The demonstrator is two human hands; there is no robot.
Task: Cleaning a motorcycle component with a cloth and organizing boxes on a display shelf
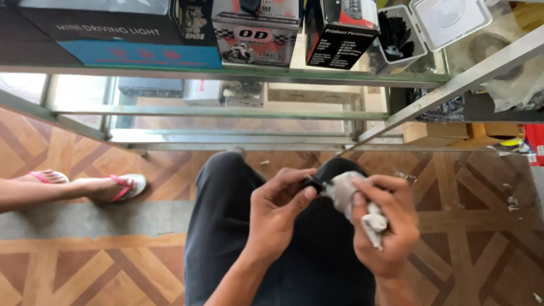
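My left hand [277, 212] pinches a small dark part [313, 183] between thumb and fingertips, above my dark-trousered lap [226, 226]. My right hand [388, 221] is closed around a crumpled greyish-white cloth [354, 198], whose upper end presses against the small part. A tail of the cloth hangs out below the palm. The part is mostly hidden by fingers and cloth, so its shape is unclear.
A glass display shelf unit [249, 76] with metal frame stands ahead, carrying several printed boxes [255, 31] and a clear plastic container [447, 17]. Another person's feet in pink flip-flops [122, 187] rest on the patterned wooden floor at left.
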